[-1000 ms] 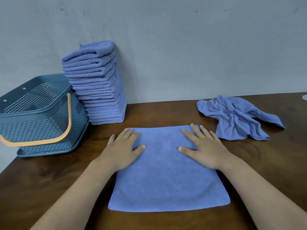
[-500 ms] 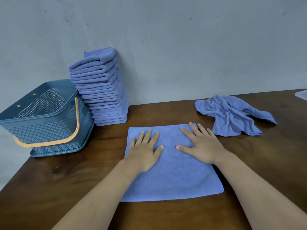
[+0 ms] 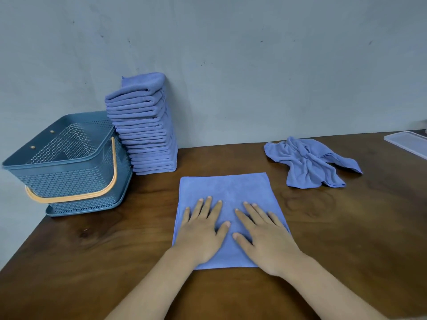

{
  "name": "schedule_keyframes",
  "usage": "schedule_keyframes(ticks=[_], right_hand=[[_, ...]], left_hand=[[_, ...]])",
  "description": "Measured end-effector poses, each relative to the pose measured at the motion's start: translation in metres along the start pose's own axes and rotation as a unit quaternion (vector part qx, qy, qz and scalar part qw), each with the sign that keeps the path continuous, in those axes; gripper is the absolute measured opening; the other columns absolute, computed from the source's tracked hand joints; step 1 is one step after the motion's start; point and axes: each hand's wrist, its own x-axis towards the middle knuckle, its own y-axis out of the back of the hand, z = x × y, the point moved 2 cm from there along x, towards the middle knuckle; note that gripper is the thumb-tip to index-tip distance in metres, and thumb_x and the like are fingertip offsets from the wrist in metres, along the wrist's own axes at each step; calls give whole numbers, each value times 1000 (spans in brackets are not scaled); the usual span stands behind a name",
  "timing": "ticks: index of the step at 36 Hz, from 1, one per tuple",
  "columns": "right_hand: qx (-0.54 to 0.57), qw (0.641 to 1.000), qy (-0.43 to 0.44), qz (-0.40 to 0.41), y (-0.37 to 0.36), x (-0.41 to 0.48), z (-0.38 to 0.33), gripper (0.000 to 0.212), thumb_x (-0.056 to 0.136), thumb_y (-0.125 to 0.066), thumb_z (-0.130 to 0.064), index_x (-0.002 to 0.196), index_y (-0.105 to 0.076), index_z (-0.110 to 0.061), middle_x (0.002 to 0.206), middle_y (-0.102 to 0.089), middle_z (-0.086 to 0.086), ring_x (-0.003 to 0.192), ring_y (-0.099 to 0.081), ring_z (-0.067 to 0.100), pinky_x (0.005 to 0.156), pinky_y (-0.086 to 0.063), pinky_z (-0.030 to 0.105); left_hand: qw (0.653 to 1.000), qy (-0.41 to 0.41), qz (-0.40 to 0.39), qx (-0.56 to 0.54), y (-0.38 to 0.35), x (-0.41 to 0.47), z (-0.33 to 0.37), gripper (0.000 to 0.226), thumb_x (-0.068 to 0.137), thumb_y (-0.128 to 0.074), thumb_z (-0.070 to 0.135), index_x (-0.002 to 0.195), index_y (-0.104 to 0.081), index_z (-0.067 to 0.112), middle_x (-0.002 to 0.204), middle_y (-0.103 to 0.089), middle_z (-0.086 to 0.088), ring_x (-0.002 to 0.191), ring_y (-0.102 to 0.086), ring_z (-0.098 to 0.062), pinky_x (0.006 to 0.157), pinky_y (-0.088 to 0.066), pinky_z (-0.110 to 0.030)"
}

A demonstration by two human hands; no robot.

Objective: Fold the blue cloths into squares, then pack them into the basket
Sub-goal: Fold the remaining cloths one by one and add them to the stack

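Lower centre of frame: both hands lie flat on one blue cloth (image 3: 226, 188). Left hand (image 3: 201, 234) and right hand (image 3: 265, 239) sit side by side, palms down, fingers straight and spread, gripping nothing. The cloth is spread roughly square on the table (image 3: 92, 262), and my wrists cross its near edge.

Judgement: this is the smoothing step, with the fold not yet made. The next move needs a pinch on two corners and a carry to the opposite edge, corners matched. Bare wood on both sides gives room.

Mid right: a crumpled cloth (image 3: 305, 162) lies apart, unfolded.

Upper left: a stack of folded cloths (image 3: 147, 135) stands against the wall, right beside the basket (image 3: 69, 181). I see no cloth inside the basket, and the table's left edge runs close by it.
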Motion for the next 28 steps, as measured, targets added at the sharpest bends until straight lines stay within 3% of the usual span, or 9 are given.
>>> schedule_keyframes(ticks=[10,15,18,22,28], right_hand=[[-7,999,-49,9,9,-41,46,78,94,-7,-88,161,13,-55,169,30,-22,152,33,-1,132,6,41],[0,999,-46,25,10,-43,42,79,95,-9,-87,164,6,-51,171,23,-23,154,29,-2,132,5,42],[1,998,-25,61,13,-48,42,73,99,-12,-83,165,-11,-50,173,6,-26,156,18,-5,132,-1,43],[-20,999,15,42,10,-51,40,67,101,-13,-80,163,-9,-55,171,8,-31,157,15,-5,132,-6,45],[-21,1000,13,10,11,-49,38,74,94,-10,-89,159,12,-60,168,26,-27,154,28,-3,132,2,46]], left_hand=[[999,40,11,25,9,-26,-56,74,101,-5,76,165,14,45,173,22,14,158,24,-7,130,9,-52],[990,60,78,104,14,-31,-38,79,100,3,57,168,-21,27,177,-13,3,163,-5,-16,130,-10,-54],[991,-7,120,56,8,-38,-4,73,101,-5,54,162,-39,29,172,-30,8,161,-19,-13,129,-16,-48],[996,-70,50,-6,-6,-53,31,62,108,-18,62,166,-21,41,175,-8,21,161,3,-3,132,3,-41],[999,3,27,18,-10,-71,-5,70,103,-11,75,165,9,49,172,21,20,157,26,-4,131,9,-45]])
